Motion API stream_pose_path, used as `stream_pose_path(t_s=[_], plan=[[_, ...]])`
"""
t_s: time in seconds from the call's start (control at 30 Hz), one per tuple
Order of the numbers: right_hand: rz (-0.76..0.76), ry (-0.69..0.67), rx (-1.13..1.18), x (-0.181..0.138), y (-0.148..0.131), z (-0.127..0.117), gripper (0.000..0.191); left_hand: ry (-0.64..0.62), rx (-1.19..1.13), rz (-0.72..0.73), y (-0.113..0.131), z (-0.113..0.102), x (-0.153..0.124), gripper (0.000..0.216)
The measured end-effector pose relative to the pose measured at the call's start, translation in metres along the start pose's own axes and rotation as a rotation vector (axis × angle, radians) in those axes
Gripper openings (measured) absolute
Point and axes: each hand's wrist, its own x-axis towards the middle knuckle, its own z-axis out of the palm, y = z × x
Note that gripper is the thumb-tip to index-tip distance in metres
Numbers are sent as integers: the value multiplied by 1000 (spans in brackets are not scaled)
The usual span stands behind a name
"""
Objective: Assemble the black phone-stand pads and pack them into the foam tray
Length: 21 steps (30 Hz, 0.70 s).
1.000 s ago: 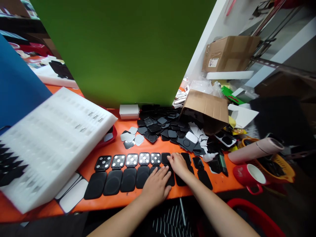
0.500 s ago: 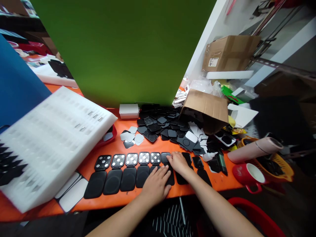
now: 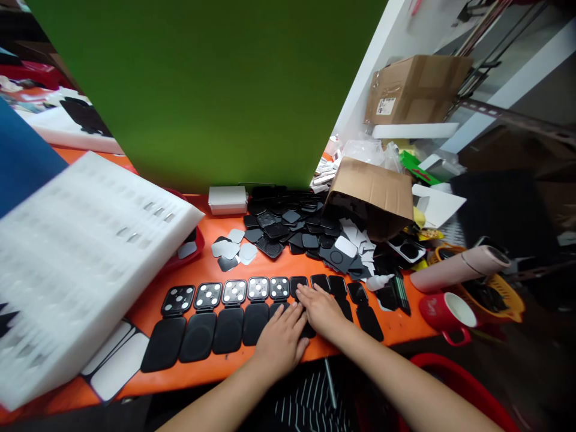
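A row of hinged black folding pads lies across the table, each with a square upper half and a larger lower half. Several upper halves on the left, like this one (image 3: 234,292), show white dots; those on the right are plain black. My left hand (image 3: 279,339) lies flat, fingers spread, over the lower half of a pad near the row's middle, hiding much of it. My right hand (image 3: 320,309) rests beside it, fingers stretched leftward at the bottom edge of a plain upper half (image 3: 297,283). Its fingertips meet the left fingertips. I see nothing held in either hand.
Behind the row are a heap of black pieces (image 3: 288,225), light grey rounded plates (image 3: 247,253) and a cardboard box (image 3: 371,192). A white foam block (image 3: 90,258) stands left. To the right are a small white bottle (image 3: 378,282), a red mug (image 3: 443,312) and a pink flask (image 3: 459,268).
My right hand has slid left and slightly down, closer to my left hand, uncovering a plain upper half to its right. The left hand stays nearly in place. The view has shifted slightly.
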Motion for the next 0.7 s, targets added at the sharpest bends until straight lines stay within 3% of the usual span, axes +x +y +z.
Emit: stream_pose_path(t_s=[0.23,0.33,0.4,0.5,0.6,0.7], plan=[[86,-6,-4,16,-9,0,38,-15,-11,-12,7,1,0,52],[104,60,52,14,-11,-11,36,-13,-14,-31,3,-13,4,51],[150,159,116,7,-12,-19,38,20,14,-116,-15,-32,10,39],[204,294,193,-9,-12,-25,38,131,98,-355,-63,-71,19,30],[233,323,246,-26,-14,-24,37,193,148,-575,-116,-103,28,36],[248,332,278,-35,-15,-17,37,157,144,-650,-144,-115,36,31]])
